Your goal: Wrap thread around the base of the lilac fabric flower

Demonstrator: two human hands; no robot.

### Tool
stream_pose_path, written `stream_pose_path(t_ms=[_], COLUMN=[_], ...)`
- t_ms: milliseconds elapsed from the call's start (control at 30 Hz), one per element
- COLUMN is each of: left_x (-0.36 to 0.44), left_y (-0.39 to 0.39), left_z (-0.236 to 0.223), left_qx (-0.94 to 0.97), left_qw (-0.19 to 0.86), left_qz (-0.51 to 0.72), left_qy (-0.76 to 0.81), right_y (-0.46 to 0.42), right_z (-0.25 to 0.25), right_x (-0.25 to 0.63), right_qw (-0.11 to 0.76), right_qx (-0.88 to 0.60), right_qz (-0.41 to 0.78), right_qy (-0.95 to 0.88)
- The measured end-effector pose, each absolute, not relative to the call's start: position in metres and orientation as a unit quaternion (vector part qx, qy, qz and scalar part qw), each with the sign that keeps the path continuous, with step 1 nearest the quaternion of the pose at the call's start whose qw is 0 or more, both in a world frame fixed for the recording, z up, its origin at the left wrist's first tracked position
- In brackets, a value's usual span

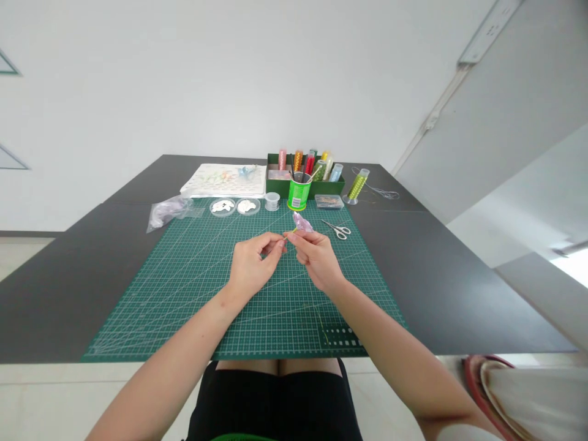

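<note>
A small pale purple artificial flower (302, 222) with a thin yellow-green stem is held above the green cutting mat (193, 294). My right hand (318, 256) pinches the stem just below the petals, between thumb and fingers. To its left, my left hand (255, 260) is closed on the lower part of the stem, its thumb pressed against the fingers. The two hands almost meet at the fingertips. White-handled scissors (339, 230) lie on the mat to the right of my right hand. A fine yellow-green thread (324, 327) rests near the mat's front edge.
Behind my hands stand a green can of tools (297, 195), a green box (340, 187) of thread spools, and a yellow-green spool (359, 185). Left of these are two dishes of white pieces (223, 207), a small tub (272, 202), white sheets (197, 184) and a plastic bag (168, 212).
</note>
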State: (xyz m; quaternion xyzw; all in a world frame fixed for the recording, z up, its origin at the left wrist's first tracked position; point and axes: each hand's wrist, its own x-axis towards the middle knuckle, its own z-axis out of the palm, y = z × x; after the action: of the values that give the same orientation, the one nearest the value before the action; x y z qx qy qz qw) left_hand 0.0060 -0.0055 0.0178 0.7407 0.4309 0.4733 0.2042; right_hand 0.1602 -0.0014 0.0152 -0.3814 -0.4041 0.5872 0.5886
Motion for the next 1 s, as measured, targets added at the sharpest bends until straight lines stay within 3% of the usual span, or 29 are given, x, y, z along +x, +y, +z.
stream_pose_path(t_ms=[167, 433, 567, 667, 800, 1000], left_x=[0.006, 0.003, 0.003, 0.002, 0.001, 0.004], left_y=[-0.006, -0.003, 0.000, 0.003, 0.006, 0.003], left_z=[0.019, 0.015, 0.013, 0.013, 0.015, 0.017], left_qx=[0.722, 0.683, 0.666, 0.641, 0.611, 0.641], left_qw=[0.201, 0.223, 0.275, 0.352, 0.499, 0.563], left_qz=[0.486, 0.518, 0.535, 0.548, 0.513, 0.419], left_qy=[0.449, 0.464, 0.441, 0.406, 0.340, 0.312], right_y=[0.000, -0.005, -0.008, -0.005, 0.002, 0.009], right_z=[0.008, 0.004, 0.002, 0.000, 0.000, 0.003], right_x=[0.160, 0.166, 0.166, 0.166, 0.168, 0.175], right_qw=[0.589, 0.545, 0.522, 0.527, 0.551, 0.574], right_qx=[-0.387, -0.428, -0.409, -0.420, -0.442, -0.383], right_qz=[0.564, 0.236, 0.182, 0.217, 0.373, 0.498], right_qy=[-0.429, -0.681, -0.726, -0.706, -0.602, -0.525])
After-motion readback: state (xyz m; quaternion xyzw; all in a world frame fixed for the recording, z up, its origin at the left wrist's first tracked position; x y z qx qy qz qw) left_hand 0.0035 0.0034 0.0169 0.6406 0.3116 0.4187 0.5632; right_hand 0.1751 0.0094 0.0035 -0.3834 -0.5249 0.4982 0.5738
